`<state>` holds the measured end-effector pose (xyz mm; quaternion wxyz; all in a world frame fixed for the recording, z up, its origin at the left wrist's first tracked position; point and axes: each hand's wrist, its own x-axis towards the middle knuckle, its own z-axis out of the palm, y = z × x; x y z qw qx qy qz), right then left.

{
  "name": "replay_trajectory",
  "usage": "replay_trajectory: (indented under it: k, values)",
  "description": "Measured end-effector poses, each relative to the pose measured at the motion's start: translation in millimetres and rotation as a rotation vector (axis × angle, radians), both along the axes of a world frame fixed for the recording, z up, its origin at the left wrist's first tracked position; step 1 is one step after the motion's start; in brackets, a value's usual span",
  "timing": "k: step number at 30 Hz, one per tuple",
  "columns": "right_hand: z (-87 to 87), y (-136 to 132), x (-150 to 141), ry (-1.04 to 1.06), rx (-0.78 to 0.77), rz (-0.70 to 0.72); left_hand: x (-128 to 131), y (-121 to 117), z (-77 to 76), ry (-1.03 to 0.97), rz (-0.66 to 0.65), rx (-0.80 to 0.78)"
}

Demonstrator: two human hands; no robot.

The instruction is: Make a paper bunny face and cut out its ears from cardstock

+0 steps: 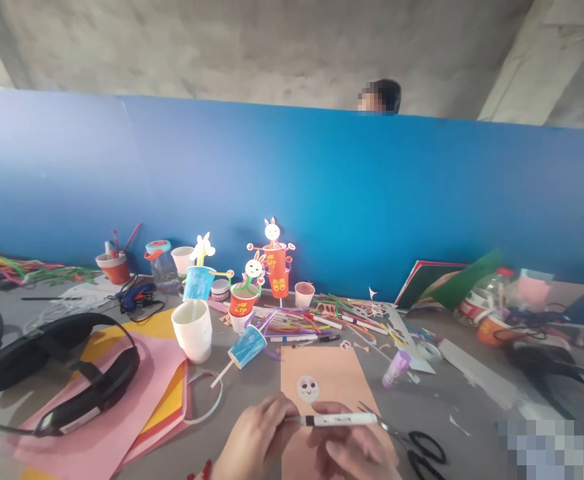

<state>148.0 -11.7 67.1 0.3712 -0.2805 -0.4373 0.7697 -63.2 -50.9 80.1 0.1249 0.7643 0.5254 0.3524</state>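
Observation:
A white marker (345, 419) with a black band lies level between my two hands, above a peach paper sheet (322, 363). Its left end is pinched in the closed fingers of my left hand (259, 433); whether that end is capped I cannot make out. My right hand (352, 450) is closed around the white barrel. Just beyond my fingers, a round white paper face (308, 389) with dark eyes and a small mouth rests on the sheet. Black-handled scissors (425, 450) lie by my right hand, their blades partly over the sheet.
Paper-cup figures, including a red one (275, 270) and a tipped blue one (248, 347), stand or lie ahead. White cups (192, 330) are at the left, near black headphones (92, 360). A purple glue stick (396, 369) stands right. A blue partition (292, 173) closes the back; a person's head shows above.

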Motion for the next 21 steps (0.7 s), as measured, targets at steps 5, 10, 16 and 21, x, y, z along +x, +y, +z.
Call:
replay_trajectory:
  k: [5, 10, 16, 21]
  values:
    - [4.9, 34, -2, -0.18, 0.231, 0.003, -11, 9, 7.5, -0.003, 0.091, -0.03]
    - [3.7, 32, -26, -0.107, 0.155, -0.053, 2, 5, 11.2, 0.002, 0.002, -0.028]
    - [5.3, 8, -39, -0.074, 0.048, -0.17, 22, -3, 9.3, -0.124, -0.01, -0.233]
    - [24.6, 18, -16, 0.028, 0.003, -0.479, 20, -14, 2.5, -0.616, -0.01, -0.664]
